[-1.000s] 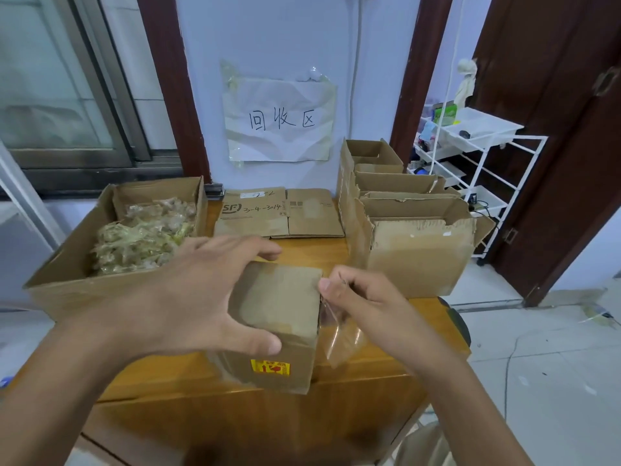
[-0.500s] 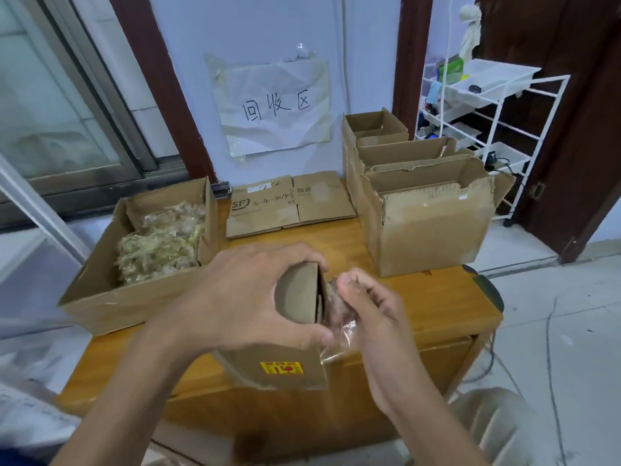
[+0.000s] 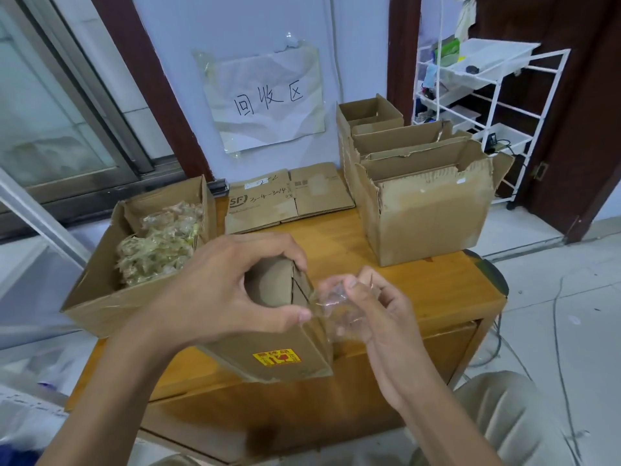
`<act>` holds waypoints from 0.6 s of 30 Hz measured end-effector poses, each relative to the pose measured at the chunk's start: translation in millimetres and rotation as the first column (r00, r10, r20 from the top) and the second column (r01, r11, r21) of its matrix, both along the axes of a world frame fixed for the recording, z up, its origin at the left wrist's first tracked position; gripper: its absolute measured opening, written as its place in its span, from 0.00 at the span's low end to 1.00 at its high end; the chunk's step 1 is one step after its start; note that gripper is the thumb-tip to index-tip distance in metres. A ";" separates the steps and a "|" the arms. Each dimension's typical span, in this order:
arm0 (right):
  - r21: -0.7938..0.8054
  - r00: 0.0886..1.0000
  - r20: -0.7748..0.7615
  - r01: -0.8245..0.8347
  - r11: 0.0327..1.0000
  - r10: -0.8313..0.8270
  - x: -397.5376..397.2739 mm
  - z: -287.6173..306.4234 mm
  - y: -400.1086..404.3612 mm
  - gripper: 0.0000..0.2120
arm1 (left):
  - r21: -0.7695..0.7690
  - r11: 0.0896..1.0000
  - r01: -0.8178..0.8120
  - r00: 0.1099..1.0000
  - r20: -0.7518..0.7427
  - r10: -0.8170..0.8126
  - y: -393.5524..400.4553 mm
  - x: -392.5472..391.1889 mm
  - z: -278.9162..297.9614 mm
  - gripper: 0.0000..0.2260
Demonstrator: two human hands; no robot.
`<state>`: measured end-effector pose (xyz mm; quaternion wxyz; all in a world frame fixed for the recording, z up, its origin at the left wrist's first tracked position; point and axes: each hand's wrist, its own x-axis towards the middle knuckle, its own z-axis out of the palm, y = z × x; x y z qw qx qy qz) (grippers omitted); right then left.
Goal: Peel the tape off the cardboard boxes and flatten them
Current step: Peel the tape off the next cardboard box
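Observation:
A small cardboard box [image 3: 268, 358] with a yellow and red sticker stands near the front edge of the wooden table [image 3: 437, 297]. My left hand [image 3: 228, 290] grips its top, thumb at the front and fingers over the back. A crumpled strip of clear tape [image 3: 336, 307] stretches from the box's top right corner. My right hand [image 3: 373, 307] pinches that tape, just to the right of the box.
An open box of balled-up tape [image 3: 111, 287] sits at the left. Flattened boxes [image 3: 285, 193] lie at the back under a paper sign. Three open boxes [image 3: 426, 210] stand at the right. A white wire rack [image 3: 484, 95] is beyond them.
My right hand has pulled the tape farther off the box's right corner. The view has shifted, so the table sits lower and the boxes look nearer.

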<state>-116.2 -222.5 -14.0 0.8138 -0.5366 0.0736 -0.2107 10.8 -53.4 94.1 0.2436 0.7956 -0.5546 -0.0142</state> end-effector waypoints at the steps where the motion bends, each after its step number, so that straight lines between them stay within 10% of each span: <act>1: 0.003 1.000 -0.003 -0.009 1.000 0.009 -0.3 -0.3 -1.7 0.14 | -0.010 1.000 0.004 1.000 0.004 -0.004 2.0 -0.1 1.9 0.19; 18: -0.018 0.995 -0.068 0.078 0.997 -0.079 -12.7 4.5 -43.0 0.16 | -0.186 0.978 -0.096 0.892 0.420 0.167 45.2 -45.2 -7.9 0.29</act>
